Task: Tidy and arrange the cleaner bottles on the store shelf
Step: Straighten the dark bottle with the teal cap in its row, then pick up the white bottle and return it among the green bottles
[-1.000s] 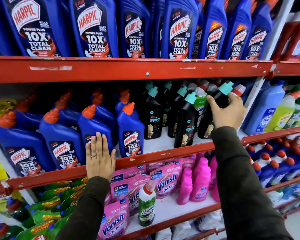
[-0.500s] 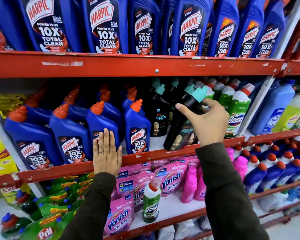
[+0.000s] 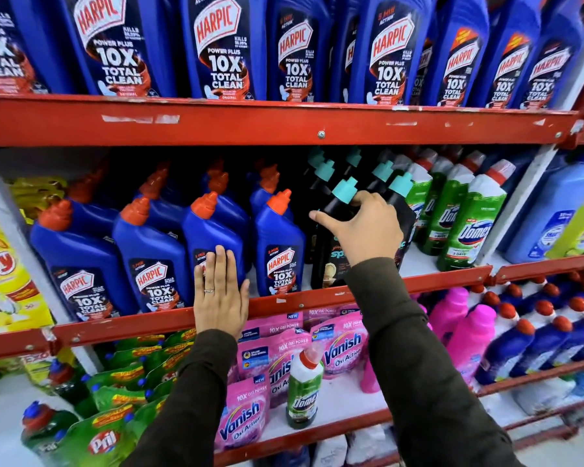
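Note:
On the middle shelf, my right hand (image 3: 361, 227) grips a black Spic bottle (image 3: 331, 254) with a teal cap just below its neck. That bottle stands at the shelf's front, right beside the blue Harpic bottles (image 3: 279, 251). More black teal-capped bottles (image 3: 381, 176) stand behind it. My left hand (image 3: 220, 294) lies flat, fingers together, against a blue Harpic bottle (image 3: 213, 230) and the red shelf rail (image 3: 115, 323). Green Domex bottles (image 3: 472, 224) stand to the right.
Large Harpic bottles (image 3: 223, 48) fill the top shelf. The lower shelf holds pink Vanish pouches (image 3: 344, 345), one stray green Domex bottle (image 3: 304, 389), pink bottles (image 3: 469, 335) and green Pril pouches (image 3: 98, 436). A white upright (image 3: 516, 203) divides the bays.
My right hand carried the black bottle leftward from beside the Domex bottles and now holds it upright next to the Harpic row. My left hand stayed pressed on the Harpic bottle.

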Demonstrator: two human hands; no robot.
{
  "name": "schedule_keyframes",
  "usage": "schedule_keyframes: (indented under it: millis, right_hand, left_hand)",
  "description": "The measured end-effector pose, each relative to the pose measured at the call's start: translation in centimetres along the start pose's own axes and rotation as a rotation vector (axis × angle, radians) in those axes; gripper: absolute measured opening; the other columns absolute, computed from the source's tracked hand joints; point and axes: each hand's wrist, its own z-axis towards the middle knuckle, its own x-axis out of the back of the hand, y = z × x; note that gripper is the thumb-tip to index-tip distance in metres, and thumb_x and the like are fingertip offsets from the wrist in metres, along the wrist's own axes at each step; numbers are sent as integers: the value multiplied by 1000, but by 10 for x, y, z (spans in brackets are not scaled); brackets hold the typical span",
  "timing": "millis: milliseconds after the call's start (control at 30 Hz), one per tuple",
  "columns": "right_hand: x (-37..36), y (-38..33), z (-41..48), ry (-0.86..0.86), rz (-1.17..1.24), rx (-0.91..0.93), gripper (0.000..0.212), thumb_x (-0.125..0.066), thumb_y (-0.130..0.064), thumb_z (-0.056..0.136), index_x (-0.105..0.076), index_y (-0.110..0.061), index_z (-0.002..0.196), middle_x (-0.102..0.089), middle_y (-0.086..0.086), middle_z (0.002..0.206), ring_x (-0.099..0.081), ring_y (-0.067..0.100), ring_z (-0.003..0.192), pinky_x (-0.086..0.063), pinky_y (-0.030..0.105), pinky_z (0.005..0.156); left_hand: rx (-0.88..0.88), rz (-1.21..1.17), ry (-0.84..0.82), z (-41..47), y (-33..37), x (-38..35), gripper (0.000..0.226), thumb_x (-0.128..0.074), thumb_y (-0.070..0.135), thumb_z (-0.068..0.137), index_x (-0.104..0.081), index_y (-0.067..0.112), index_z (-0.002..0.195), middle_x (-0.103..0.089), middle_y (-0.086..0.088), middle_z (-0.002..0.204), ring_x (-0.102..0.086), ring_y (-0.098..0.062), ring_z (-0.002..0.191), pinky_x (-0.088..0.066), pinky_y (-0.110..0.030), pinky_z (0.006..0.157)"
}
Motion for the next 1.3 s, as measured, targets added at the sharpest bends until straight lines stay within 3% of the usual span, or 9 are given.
schedule_keyframes:
  millis: [267, 433, 533, 633, 800, 900, 1033, 1200, 1300]
  right_hand:
    - [-5, 20, -24, 13, 163, 71, 86, -81, -63, 75, -54, -18, 143, -59, 2, 137, -49, 27, 126, -45, 37, 98]
    - [-16, 43, -71, 103, 315, 101, 66, -76, -54, 84, -53, -21, 136, -54, 0, 128, -51, 22, 120, -47, 39, 103]
    - [-32, 65, -119, -88, 390, 42, 55, -76, -59, 82, -53, -28, 121, -53, -6, 118, -52, 14, 114, -50, 36, 99]
    - [-53, 89, -169, -367, 350, -130, 71, -80, -67, 69, -45, -31, 119, -50, -9, 120, -49, 11, 116, -45, 31, 103]
    - [-93, 116, -220, -609, 264, -375, 92, -98, -41, 59, -40, -11, 123, -54, 11, 126, -54, 29, 121, -47, 44, 107]
    - [-105, 124, -226, -598, 330, -448, 74, -99, -29, 63, -46, -18, 114, -67, 4, 116, -68, 24, 110, -56, 42, 99]
    - [-91, 135, -217, -494, 360, -420, 69, -99, -39, 58, -50, -30, 105, -61, -24, 91, -68, 9, 87, -48, 3, 67]
    - [-40, 133, -169, -301, 366, -315, 62, -96, -51, 59, -63, -33, 108, -70, -16, 101, -67, 2, 92, -54, 23, 84]
    - [-1, 121, -128, -167, 380, -208, 57, -91, -61, 58, -66, -41, 105, -69, -28, 94, -63, -17, 89, -52, 10, 81]
  left_hand:
    - [-3, 7, -8, 1, 0, 2, 74, -35, 30, 102, 6, 5, 158, 17, -9, 166, 12, -23, 154, 4, -42, 126]
    - [19, 46, -42, 2, 1, 3, 74, -37, 30, 103, 4, 2, 158, 17, -11, 166, 16, -22, 154, 8, -41, 126]
    - [40, 80, -50, 2, 2, 3, 66, -38, 30, 104, -12, -2, 155, -10, -20, 161, 17, -22, 153, 7, -41, 126]
    - [30, 85, -45, 0, 2, 2, 65, -40, 29, 104, -14, -2, 155, -17, -22, 157, 17, -23, 153, 6, -42, 126]
    - [16, 90, -45, 1, 3, 2, 65, -42, 29, 105, -16, -4, 154, -26, -26, 156, -8, -36, 150, 7, -42, 126]
    - [16, 76, -38, 2, 3, 3, 64, -42, 28, 104, -17, -4, 154, -29, -27, 156, -15, -37, 146, 6, -41, 126]
    - [26, 71, -37, 2, 3, 3, 62, -39, 28, 105, -17, -3, 154, -25, -25, 157, 1, -32, 153, 6, -41, 126]
    - [35, 53, -54, 0, 2, 2, 68, -35, 30, 106, -1, 1, 158, -11, -21, 160, 18, -22, 153, 7, -41, 126]
    - [33, 20, -57, 0, 2, 2, 70, -32, 30, 107, 7, 4, 158, 13, -12, 166, 18, -22, 153, 8, -40, 126]
